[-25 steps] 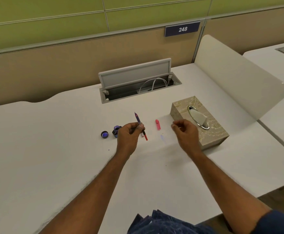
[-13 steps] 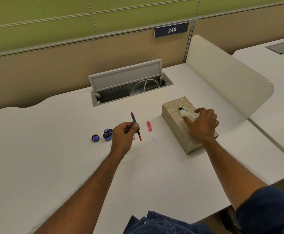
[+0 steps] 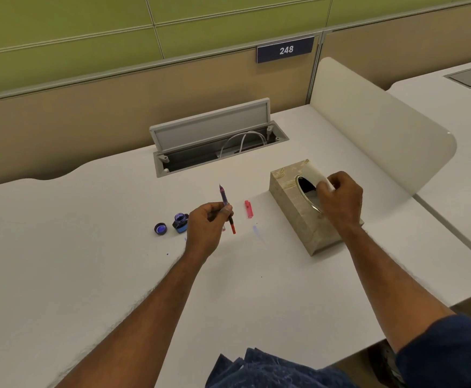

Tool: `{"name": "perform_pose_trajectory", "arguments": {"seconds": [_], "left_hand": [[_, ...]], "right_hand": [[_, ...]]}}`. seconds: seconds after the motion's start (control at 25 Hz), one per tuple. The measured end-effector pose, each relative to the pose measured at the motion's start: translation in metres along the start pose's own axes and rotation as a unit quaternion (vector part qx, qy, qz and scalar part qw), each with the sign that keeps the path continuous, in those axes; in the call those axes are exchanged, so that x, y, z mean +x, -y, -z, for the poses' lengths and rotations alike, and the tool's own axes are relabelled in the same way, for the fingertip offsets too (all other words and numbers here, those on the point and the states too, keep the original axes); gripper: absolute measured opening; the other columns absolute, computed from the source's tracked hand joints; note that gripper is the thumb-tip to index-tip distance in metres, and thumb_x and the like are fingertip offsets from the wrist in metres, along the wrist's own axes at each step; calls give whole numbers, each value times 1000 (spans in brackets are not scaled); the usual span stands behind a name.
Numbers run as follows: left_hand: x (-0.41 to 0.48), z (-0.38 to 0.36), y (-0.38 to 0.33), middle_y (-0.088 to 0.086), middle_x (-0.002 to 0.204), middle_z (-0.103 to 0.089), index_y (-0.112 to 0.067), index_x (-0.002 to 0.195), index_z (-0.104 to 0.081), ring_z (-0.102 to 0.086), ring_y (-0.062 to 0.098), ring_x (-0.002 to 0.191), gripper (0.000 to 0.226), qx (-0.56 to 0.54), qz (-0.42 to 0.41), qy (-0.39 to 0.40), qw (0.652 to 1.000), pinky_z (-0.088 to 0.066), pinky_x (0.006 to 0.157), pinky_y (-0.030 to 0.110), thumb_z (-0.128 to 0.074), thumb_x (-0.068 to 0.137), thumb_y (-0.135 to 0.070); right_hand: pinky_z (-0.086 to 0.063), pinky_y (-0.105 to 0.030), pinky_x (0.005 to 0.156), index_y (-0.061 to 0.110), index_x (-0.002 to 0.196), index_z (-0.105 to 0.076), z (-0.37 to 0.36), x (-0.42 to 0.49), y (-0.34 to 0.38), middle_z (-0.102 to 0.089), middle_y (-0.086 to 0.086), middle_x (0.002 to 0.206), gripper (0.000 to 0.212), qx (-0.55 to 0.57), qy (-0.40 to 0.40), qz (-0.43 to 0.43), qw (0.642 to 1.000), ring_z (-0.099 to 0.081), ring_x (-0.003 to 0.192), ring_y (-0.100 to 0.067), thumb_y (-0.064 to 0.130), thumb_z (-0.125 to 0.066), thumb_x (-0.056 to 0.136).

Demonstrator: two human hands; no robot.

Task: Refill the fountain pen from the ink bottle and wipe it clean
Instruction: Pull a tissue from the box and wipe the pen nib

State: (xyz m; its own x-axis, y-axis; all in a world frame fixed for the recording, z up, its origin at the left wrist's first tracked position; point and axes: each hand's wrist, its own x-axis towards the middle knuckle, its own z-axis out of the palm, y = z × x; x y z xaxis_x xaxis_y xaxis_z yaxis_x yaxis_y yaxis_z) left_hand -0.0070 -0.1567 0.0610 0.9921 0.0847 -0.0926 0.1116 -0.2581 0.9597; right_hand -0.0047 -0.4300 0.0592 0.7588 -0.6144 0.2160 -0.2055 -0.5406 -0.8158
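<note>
My left hand [image 3: 207, 226] grips the fountain pen [image 3: 224, 196] by its middle, nib pointing away from me, its red rear end sticking out toward me. Just left of that hand stands the open ink bottle [image 3: 180, 222], and its round cap [image 3: 160, 228] lies a little further left. The pen's red cap [image 3: 248, 209] lies on the white desk between my hands. My right hand [image 3: 340, 201] sits over the oval slot of the beige tissue box [image 3: 293, 208], pinching a white tissue [image 3: 317, 176] that is partly drawn out.
A faint blue ink smear [image 3: 255, 229] and small ink dots mark the desk near the pen cap. An open cable tray [image 3: 217, 144] with white wires sits at the back. A cream divider panel [image 3: 374, 121] rises on the right. Dark blue cloth [image 3: 270, 371] lies at the desk's near edge.
My right hand went from the desk beside the pen cap to the tissue box, took hold of a tissue, and is now lifting it out. My left hand has held the pen steady.
</note>
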Motion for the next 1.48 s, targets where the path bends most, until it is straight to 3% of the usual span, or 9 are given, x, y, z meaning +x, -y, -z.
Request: {"name": "perform_pose_trajectory", "arguments": {"seconds": [0.12, 0.32, 0.56, 0.8, 0.92, 1.04, 1.16, 1.28, 1.48], "left_hand": [[-3, 0, -2, 7, 97, -73, -5, 111, -67, -69, 15, 86, 28, 3, -13, 7, 1000, -50, 62, 5, -61, 92, -23], [-10, 3, -4, 4, 93, -73, -7, 108, -68, -70, 11, 85, 24, 0, -24, 20, 1000, -53, 78, 15, -62, 91, -23], [-18, 8, -3, -1, 90, -74, -15, 103, -71, -71, 8, 84, 18, 35, -61, 63, 995, -54, 78, 17, -64, 89, -25], [-21, 21, -1, -2, 86, -72, -13, 104, -72, -69, 5, 80, 19, 62, -71, 71, 993, -51, 72, 10, -62, 91, -23], [-21, 28, 3, -5, 81, -70, -13, 104, -71, -67, -1, 74, 19, 60, -58, 67, 994, -47, 64, 4, -60, 92, -24], [-23, 30, 4, -3, 80, -70, -12, 100, -72, -67, 3, 73, 19, 66, -55, 63, 994, -47, 61, 3, -60, 92, -24], [-23, 32, 7, -2, 80, -71, -11, 98, -73, -68, 5, 74, 20, 63, -52, 59, 995, -48, 62, 6, -59, 93, -24], [-23, 34, 8, 0, 82, -72, -11, 96, -74, -68, 7, 76, 20, 65, -51, 56, 995, -49, 68, 9, -58, 93, -23], [-25, 36, 7, -1, 82, -72, -11, 97, -74, -68, 6, 76, 20, 80, -57, 48, 994, -47, 63, 4, -59, 93, -24]], "right_hand": [[-44, -23, 56, 11, 84, -64, 1, -6, 17, -63, 0, 78, 10, 68, 25, 11, 997, -58, 71, -19, 20, -64, 80], [-54, -34, 67, 15, 94, -69, -20, -24, 46, -66, 2, 85, 13, 151, 116, -18, 981, -61, 75, -13, 19, -69, 82], [-60, -43, 83, 9, 110, -64, -61, -53, 69, -64, -8, 108, 27, 227, 226, -91, 943, -63, 101, -26, 21, -69, 86], [-58, -42, 89, 13, 120, -59, -71, -75, 92, -62, -9, 122, 27, 263, 309, -123, 906, -61, 108, -30, 17, -59, 94], [-55, -47, 93, 9, 127, -57, -74, -80, 93, -60, -15, 127, 31, 299, 349, -133, 878, -60, 112, -34, 17, -51, 98], [-55, -43, 93, 8, 130, -55, -76, -84, 94, -60, -17, 127, 40, 355, 381, -180, 834, -60, 113, -34, 32, -38, 102], [-51, -43, 95, 4, 120, -58, -77, -84, 91, -64, -17, 123, 49, 426, 389, -233, 783, -62, 111, -33, 34, -24, 101], [-48, -47, 101, -3, 127, -50, -78, -84, 86, -59, -21, 129, 49, 471, 396, -263, 743, -60, 114, -36, 26, -26, 96], [-51, -45, 97, -2, 129, -47, -78, -88, 86, -58, -19, 133, 43, 480, 411, -266, 728, -63, 110, -35, 21, -36, 93]]}}
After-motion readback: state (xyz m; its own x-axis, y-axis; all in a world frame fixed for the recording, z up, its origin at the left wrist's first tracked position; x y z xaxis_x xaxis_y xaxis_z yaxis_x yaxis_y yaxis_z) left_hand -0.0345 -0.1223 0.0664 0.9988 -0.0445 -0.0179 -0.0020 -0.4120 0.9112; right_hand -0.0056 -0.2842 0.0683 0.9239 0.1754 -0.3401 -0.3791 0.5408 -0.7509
